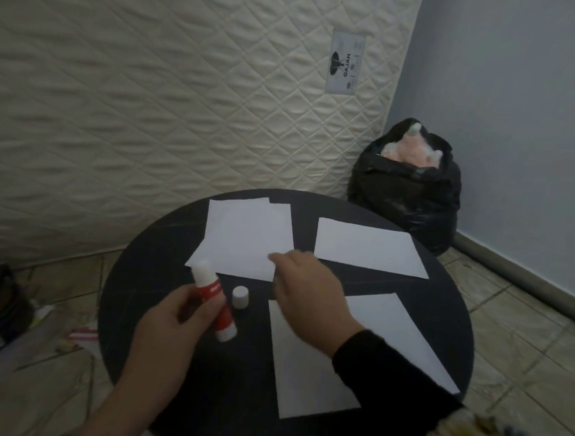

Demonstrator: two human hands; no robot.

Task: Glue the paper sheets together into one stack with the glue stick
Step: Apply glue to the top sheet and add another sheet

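The step in hand looks like laying a sheet onto the pile and gluing it. To do it well, the left hand [173,315], its fingers curled round the red-and-white plastic glue stick [211,302], should keep the uncapped white tip clear of the dark round surface [128,296] until the sheet below is held flat, then stroke along the edges and across the middle so no corner lifts. The stick is tilted, tip up and away from the person. Just right of that hand the small white cap [240,296] stands on its own, apart from the stick.

Further right, the right hand [304,284] reaches forward with its fingertips on the near edge of the overlapped white paper sheets [246,235]; whether it pinches that edge or only presses it I cannot tell. These sheets lie skewed on one another, so squaring them first would help. Right of the hand a single white sheet [367,247] lies flat, and beneath its wrist and black sleeve [388,370] another plain white sheet [305,377] waits, unglued as far as I can judge.
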